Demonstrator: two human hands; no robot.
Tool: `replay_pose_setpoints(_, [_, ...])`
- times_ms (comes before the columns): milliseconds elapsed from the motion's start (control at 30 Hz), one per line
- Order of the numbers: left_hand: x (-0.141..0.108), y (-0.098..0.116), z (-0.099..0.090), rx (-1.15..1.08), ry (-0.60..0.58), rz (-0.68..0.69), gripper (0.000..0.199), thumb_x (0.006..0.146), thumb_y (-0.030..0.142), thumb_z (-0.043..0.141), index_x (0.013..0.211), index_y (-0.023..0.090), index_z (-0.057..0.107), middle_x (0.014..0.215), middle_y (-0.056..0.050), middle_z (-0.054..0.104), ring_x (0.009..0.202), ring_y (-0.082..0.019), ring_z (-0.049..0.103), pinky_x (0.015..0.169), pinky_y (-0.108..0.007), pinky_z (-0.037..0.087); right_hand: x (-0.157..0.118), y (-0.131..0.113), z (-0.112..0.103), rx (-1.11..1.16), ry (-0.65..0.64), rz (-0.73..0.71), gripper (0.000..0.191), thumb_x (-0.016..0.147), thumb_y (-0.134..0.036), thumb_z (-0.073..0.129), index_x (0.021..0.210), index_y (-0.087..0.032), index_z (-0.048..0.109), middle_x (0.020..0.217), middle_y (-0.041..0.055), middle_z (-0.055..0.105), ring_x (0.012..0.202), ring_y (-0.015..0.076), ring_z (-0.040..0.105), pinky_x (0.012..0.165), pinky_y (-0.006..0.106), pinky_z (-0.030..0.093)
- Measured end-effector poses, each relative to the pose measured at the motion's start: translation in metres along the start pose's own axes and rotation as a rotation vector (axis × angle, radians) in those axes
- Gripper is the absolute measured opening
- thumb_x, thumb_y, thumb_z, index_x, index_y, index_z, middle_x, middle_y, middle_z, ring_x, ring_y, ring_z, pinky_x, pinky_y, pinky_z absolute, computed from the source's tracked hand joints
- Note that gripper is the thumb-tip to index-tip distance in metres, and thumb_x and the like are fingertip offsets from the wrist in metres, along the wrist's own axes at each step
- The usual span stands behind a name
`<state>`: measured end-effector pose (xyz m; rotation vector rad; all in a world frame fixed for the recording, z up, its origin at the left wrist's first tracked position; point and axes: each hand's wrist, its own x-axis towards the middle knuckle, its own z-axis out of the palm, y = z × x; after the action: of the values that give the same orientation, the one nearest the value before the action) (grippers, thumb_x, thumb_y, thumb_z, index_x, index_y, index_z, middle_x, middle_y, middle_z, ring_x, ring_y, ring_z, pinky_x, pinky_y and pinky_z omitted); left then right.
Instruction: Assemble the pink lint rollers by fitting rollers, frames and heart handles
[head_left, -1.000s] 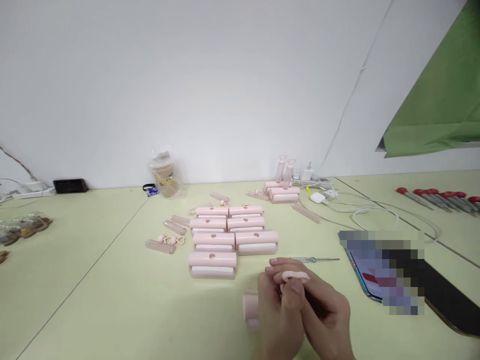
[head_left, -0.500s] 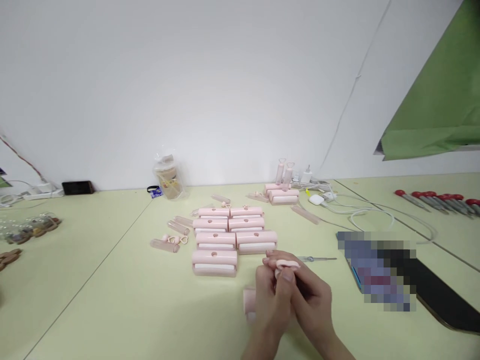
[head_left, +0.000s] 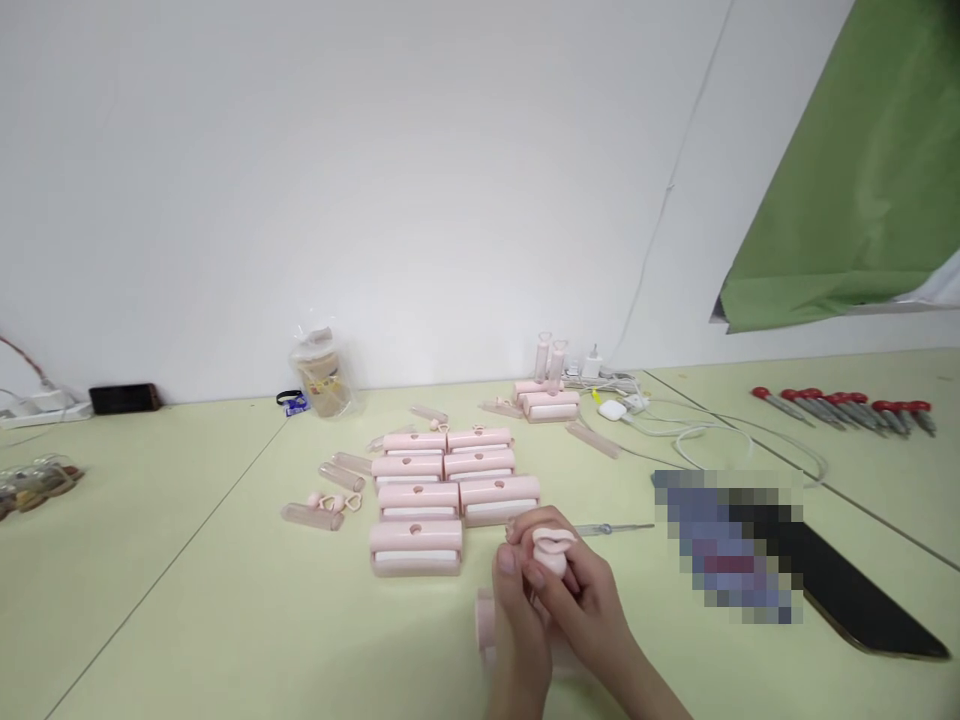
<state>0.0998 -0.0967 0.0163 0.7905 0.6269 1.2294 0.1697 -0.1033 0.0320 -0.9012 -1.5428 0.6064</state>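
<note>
My right hand is closed around a pale pink cap with a heart-shaped loop on top. Against it, my left hand is also closed; its thumb points up, and what its fingers hold is hidden. Partly behind my left wrist lies a pink roller-like case. Just beyond the hands, several similar pink cases with white strips and small top holes stand in two columns. A thin screwdriver-like tool lies right of my fingers.
Clear tubes and pink heart loops lie left of the cases. More pink cases stand at the back near white cables. A dark phone-like slab and red-topped tools are at right; a bagged cup is by the wall.
The view has shifted slightly. My left thumb has come off the heart loop and moved left, and more of the pink cap shows in my right hand.
</note>
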Motion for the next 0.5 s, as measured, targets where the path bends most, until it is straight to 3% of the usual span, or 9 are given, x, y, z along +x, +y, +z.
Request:
replay_pose_setpoints(100, [-0.001,0.004,-0.007,0.268,-0.023,0.038,0.059,0.075,0.072,0.032,0.074,0.017,0.055,0.068,-0.003,0.054,0.068,-0.020,0.052,0.063,-0.030,0.042,-0.001,-0.002,-0.008,-0.109,-0.099,0.054,0.007,0.084,-0.025,0.052,0.088,-0.025,0.058,0.104,0.0058,0.050,0.068,0.0146,0.054,0.051,0.023,0.044])
replay_pose_setpoints(167, [-0.002,0.010,-0.014,0.558,-0.097,0.113,0.058,0.079,0.067,0.028,0.086,0.017,0.057,0.079,-0.007,0.058,0.074,-0.022,0.054,0.066,-0.032,0.043,0.001,-0.006,-0.022,-0.247,-0.170,0.048,0.030,0.080,-0.023,0.057,0.109,-0.029,0.054,0.117,0.0072,0.046,0.090,0.0197,0.055,0.062,0.024,0.049])
replay_pose_setpoints(233, [-0.003,0.019,-0.022,0.779,-0.162,0.208,0.054,0.074,0.063,0.043,0.100,0.017,0.055,0.092,-0.009,0.058,0.085,-0.025,0.054,0.075,-0.036,0.043,0.007,-0.006,-0.042,-0.356,-0.183,0.002,0.040,0.083,-0.028,0.053,0.123,-0.030,0.044,0.121,0.0075,0.047,0.109,0.0233,0.049,0.080,0.030,0.048])
replay_pose_setpoints(300, [-0.005,0.026,-0.032,0.905,-0.206,0.270,0.059,0.061,0.053,0.063,0.107,0.018,0.052,0.101,-0.010,0.057,0.095,-0.029,0.052,0.084,-0.038,0.040,0.021,0.002,-0.065,-0.519,-0.143,0.006,0.032,0.092,-0.034,0.035,0.122,-0.028,0.044,0.118,0.0069,0.050,0.110,0.0212,0.050,0.089,0.033,0.045])
replay_pose_setpoints(367, [-0.007,0.029,-0.043,1.030,-0.272,0.235,0.058,0.057,0.042,0.069,0.107,0.019,0.053,0.102,-0.009,0.059,0.099,-0.030,0.052,0.088,-0.038,0.037,0.041,0.020,-0.088,-0.835,-0.085,0.150,0.033,0.095,-0.033,0.023,0.118,-0.025,0.047,0.118,0.0060,0.052,0.107,0.0177,0.052,0.090,0.030,0.044])
replay_pose_setpoints(500, [-0.010,0.026,-0.055,1.395,-0.325,0.061,0.038,0.066,0.026,0.060,0.103,0.024,0.054,0.098,-0.005,0.065,0.092,-0.027,0.058,0.079,-0.033,0.042,0.083,0.068,-0.119,-1.073,-0.109,0.362,0.020,0.089,-0.025,0.048,0.104,-0.017,0.058,0.114,0.0091,0.057,0.109,0.0227,0.051,0.092,0.037,0.042])
